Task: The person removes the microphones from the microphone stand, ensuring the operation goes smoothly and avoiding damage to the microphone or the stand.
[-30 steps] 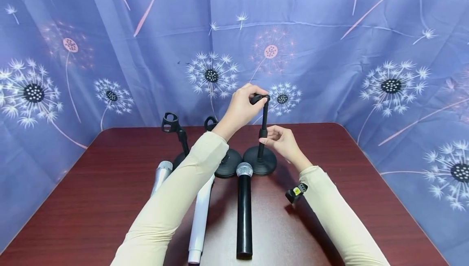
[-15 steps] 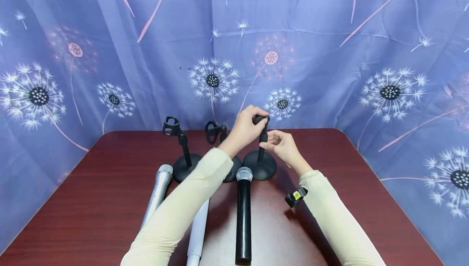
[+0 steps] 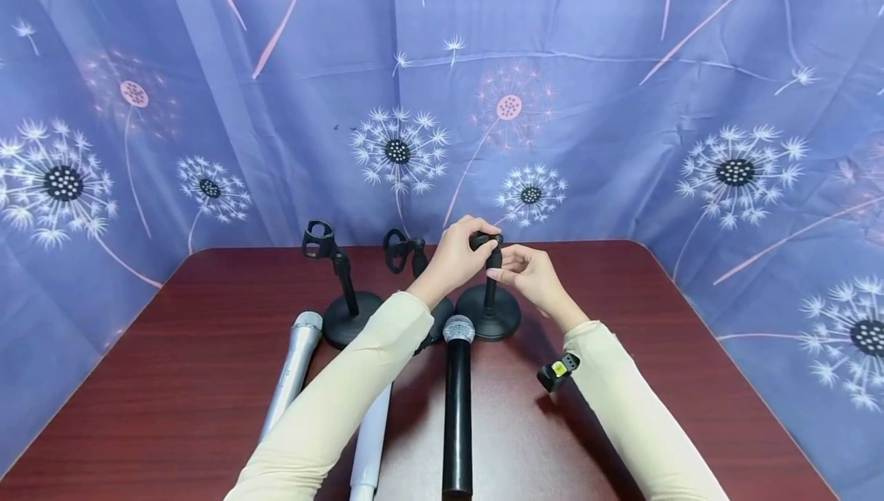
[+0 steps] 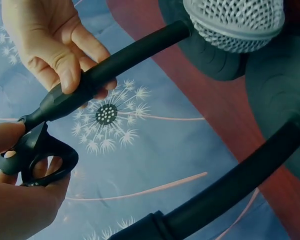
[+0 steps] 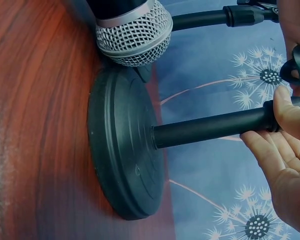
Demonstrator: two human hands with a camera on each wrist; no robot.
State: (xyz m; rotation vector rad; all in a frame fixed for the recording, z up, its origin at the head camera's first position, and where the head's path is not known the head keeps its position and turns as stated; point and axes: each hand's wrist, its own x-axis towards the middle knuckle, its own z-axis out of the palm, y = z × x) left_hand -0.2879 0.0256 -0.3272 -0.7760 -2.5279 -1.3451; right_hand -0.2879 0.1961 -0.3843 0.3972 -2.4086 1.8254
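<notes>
A black desktop microphone stand (image 3: 489, 315) is upright at the back of the table, rightmost of the stands. My left hand (image 3: 457, 257) pinches the microphone clip (image 4: 36, 142) at its top between thumb and fingers. Below it, my right hand (image 3: 535, 282) holds the thick collar (image 4: 65, 101) of the pole between thumb and fingers. In the right wrist view the pole (image 5: 210, 131) runs down into the round base (image 5: 127, 145), which sits on the table. Near that base lies the silver grille of a black microphone (image 3: 457, 409).
Two more black stands are to the left: one at far left (image 3: 351, 318), and a middle stand (image 3: 419, 259) partly behind my left arm. A silver microphone (image 3: 293, 370) and a white one (image 3: 371, 440) lie in front, partly covered by the sleeve. A patterned curtain (image 3: 608, 140) hangs behind the table.
My left hand has moved down with the clip, and the stand's pole has become shorter above the collar. My right hand has stayed at the collar.
</notes>
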